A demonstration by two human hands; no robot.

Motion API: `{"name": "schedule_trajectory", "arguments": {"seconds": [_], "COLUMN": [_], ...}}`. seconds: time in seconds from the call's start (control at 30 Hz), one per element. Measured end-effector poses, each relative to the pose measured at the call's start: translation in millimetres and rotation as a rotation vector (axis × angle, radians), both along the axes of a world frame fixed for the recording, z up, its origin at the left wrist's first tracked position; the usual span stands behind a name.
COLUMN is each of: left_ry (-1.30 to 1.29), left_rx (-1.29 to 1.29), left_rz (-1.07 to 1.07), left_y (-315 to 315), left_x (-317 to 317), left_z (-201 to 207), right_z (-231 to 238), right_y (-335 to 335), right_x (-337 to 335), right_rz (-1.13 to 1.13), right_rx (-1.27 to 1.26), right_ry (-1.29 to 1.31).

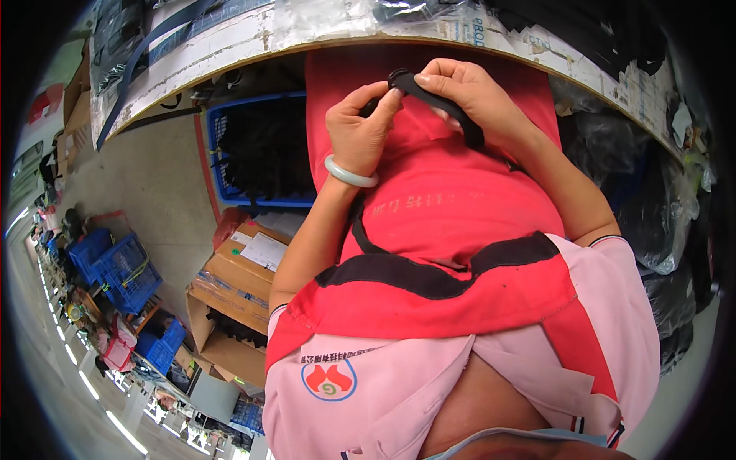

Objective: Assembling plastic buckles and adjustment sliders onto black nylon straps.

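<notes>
Above the red apron (pixel 452 180), a black strap (pixel 446 103) slants down rightward.

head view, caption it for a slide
A bare left hand and bare right hand pinch a curved black strap over a red cloth apron.

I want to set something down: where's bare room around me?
Bare grey floor lies to your left, bordered by the blue crate, the open cardboard box and the blue baskets. It's crowded inside the crate, full of black pieces, and on your right by the table, packed with plastic bags. A black strap occupies your left hand and right hand.
</notes>
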State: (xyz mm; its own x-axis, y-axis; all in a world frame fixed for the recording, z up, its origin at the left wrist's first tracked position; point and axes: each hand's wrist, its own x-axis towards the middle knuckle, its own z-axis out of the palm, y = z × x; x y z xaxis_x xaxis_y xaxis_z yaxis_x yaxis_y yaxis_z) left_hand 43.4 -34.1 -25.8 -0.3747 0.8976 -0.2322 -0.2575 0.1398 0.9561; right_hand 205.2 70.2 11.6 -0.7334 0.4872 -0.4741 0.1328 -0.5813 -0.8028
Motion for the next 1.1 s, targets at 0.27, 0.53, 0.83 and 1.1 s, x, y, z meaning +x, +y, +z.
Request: {"name": "schedule_trajectory", "arguments": {"seconds": [0.27, 0.53, 0.83, 1.1], "left_ry": [0.577, 0.841, -0.682, -0.664], "left_rx": [0.261, 0.434, -0.191, -0.140], "left_rz": [0.059, -0.033, -0.040, -0.129], "left_y": [8, 5, 3, -6], "left_x": [-2, 2, -6, -6], "left_z": [-7, -15, -13, -10], "right_z": [-9, -16, -17, -10], "right_y": [-10, -3, -5, -6], "right_x": [-11, -11, -11, -9], "right_rz": [-0.157, -0.144, -0.050, 0.010], "right_rx": [0.064, 0.039, 0.171, 0.428], "right_ry": [0.001, 0.047, 0.053, -0.010]}}
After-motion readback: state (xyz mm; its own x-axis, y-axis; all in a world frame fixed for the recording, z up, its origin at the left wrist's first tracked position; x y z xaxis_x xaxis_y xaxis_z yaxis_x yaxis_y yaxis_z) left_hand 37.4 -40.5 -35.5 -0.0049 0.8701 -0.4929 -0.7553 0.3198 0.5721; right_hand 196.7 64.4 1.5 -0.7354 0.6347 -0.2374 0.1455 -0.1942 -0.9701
